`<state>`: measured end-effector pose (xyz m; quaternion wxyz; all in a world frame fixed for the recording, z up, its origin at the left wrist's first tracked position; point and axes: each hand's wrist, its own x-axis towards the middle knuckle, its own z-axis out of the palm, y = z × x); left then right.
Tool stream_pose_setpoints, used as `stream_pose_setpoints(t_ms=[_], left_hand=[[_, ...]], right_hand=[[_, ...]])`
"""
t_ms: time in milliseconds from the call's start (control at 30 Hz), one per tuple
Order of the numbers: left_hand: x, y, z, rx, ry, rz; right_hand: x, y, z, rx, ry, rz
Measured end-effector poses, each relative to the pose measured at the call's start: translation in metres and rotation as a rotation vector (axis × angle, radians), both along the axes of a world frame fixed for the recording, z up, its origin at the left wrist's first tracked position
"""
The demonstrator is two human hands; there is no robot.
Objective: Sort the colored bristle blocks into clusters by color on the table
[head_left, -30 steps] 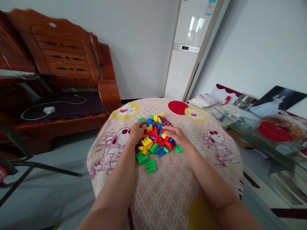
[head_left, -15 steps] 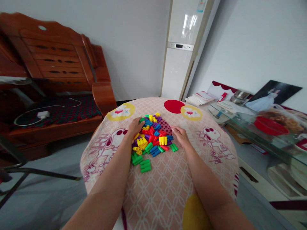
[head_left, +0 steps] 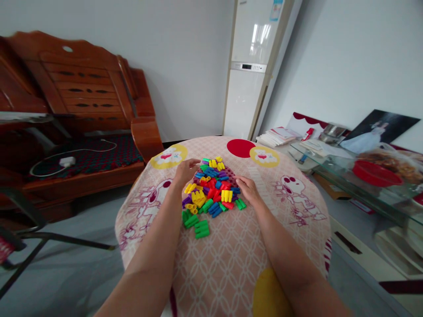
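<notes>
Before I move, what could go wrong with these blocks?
The blocks lie loosely heaped, so a sweep by the left hand, at their far left edge, could scatter some. The right hand, beside them on the other side, might push a few away. Some green blocks lie close to the left forearm; shifting that arm might knock them.

On the person's left there's a bench (head_left: 87, 90), with a charger (head_left: 68, 162) lying on its seat. A table (head_left: 228, 264) stands in front of the person, a pile of blocks (head_left: 211, 193) on it, between the left hand (head_left: 185, 171) and the right hand (head_left: 248, 188). Behind the table is an air conditioner (head_left: 244, 99). Over to the right, a bowl (head_left: 376, 173) sits on a shelf (head_left: 337, 165), a photo (head_left: 380, 130) behind it.
</notes>
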<state>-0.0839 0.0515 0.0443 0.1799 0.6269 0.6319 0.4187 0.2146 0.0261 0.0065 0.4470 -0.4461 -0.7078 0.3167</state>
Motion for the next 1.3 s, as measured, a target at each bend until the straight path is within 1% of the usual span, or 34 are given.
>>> stream_pose_setpoints(t_ms=[67, 100, 167, 267, 333, 400, 500, 600, 700, 767, 833, 900, 967, 1067, 1133, 1233, 1300], left_hand=[[0.004, -0.003, -0.002, -0.023, 0.012, 0.048], [0.007, -0.003, -0.003, -0.036, 0.021, 0.048], [0.016, -0.004, -0.005, -0.045, 0.067, -0.009], [0.031, -0.004, -0.004, -0.014, 0.208, -0.138], [0.041, -0.003, -0.002, -0.005, 0.298, -0.172], [0.048, -0.003, -0.001, -0.021, 0.352, -0.155], [0.050, -0.003, -0.002, -0.028, 0.365, -0.087], [0.046, -0.004, 0.001, 0.008, 0.304, 0.000], [0.042, -0.008, 0.012, 0.046, 0.223, 0.032], [0.043, -0.013, 0.023, 0.061, 0.170, -0.020], [0.049, -0.018, 0.033, 0.071, 0.124, -0.122], [0.060, -0.022, 0.039, 0.079, 0.111, -0.228], [0.073, -0.025, 0.039, 0.077, 0.123, -0.303], [0.093, -0.027, 0.032, 0.072, 0.149, -0.386], [0.100, -0.027, 0.027, 0.082, 0.165, -0.422], [0.102, -0.027, 0.026, 0.084, 0.187, -0.439], [0.096, -0.026, 0.027, 0.076, 0.195, -0.412]], right_hand=[[-0.003, -0.002, 0.001, 0.002, -0.010, 0.023], [-0.005, -0.003, 0.001, 0.005, -0.019, 0.035], [-0.007, -0.004, 0.001, 0.014, -0.041, 0.054], [-0.009, -0.004, 0.001, 0.022, -0.070, 0.059], [-0.009, -0.004, 0.001, 0.025, -0.078, 0.050], [-0.010, -0.004, 0.001, 0.028, -0.082, 0.042], [-0.010, -0.005, 0.001, 0.036, -0.083, 0.039], [-0.010, -0.005, 0.002, 0.045, -0.073, 0.029], [-0.010, -0.005, 0.003, 0.048, -0.040, 0.004], [-0.010, -0.005, 0.005, 0.044, -0.001, -0.015], [-0.010, -0.006, 0.007, 0.047, 0.039, -0.039], [-0.011, -0.007, 0.010, 0.054, 0.067, -0.059], [-0.012, -0.009, 0.013, 0.052, 0.086, -0.062], [-0.013, -0.011, 0.016, 0.035, 0.099, -0.040], [-0.014, -0.012, 0.018, 0.018, 0.081, -0.026], [-0.012, -0.010, 0.020, 0.002, 0.037, -0.031], [-0.004, -0.006, 0.023, 0.018, 0.024, -0.076]])
